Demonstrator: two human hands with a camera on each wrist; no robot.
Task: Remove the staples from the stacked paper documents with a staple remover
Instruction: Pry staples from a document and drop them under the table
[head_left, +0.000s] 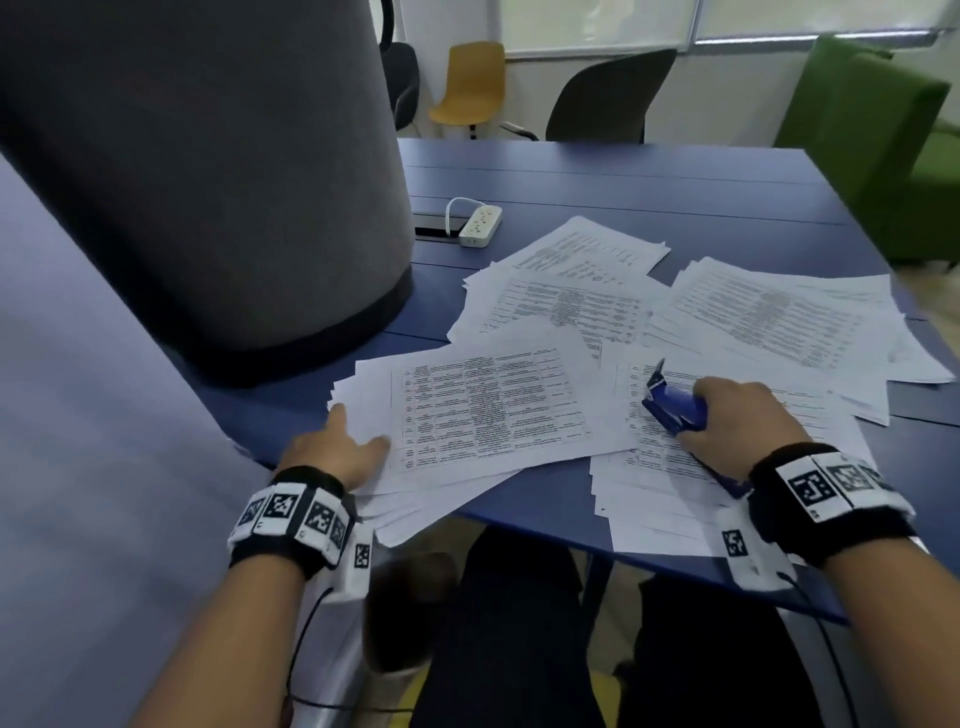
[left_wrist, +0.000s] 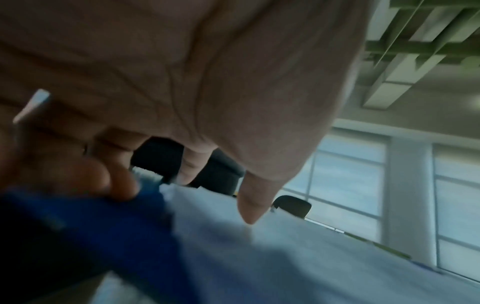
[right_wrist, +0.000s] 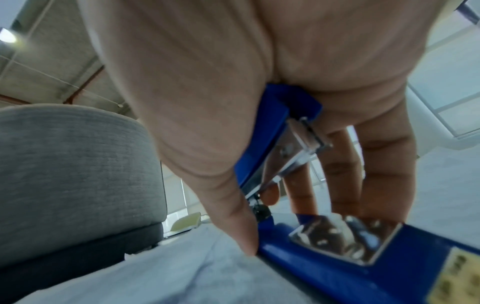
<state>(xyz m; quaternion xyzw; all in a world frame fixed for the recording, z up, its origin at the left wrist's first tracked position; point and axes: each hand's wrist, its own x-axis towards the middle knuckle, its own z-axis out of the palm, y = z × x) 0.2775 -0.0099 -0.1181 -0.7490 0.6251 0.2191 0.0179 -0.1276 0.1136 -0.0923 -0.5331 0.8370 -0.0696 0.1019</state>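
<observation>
Several stacks of printed paper lie on the blue table. My left hand rests on the near-left corner of the left stack, thumb and forefinger pressing on the top sheet. Its other fingers are bent at the table surface beside the stack's edge. My right hand grips a blue stapler-shaped staple remover from above, on the right stack. The tool's blue base lies flat on the paper, its upper arm raised.
A big grey padded column stands on the table at the left. A white power strip lies behind the papers. More paper stacks spread to the back right. Chairs and a green sofa stand beyond the table.
</observation>
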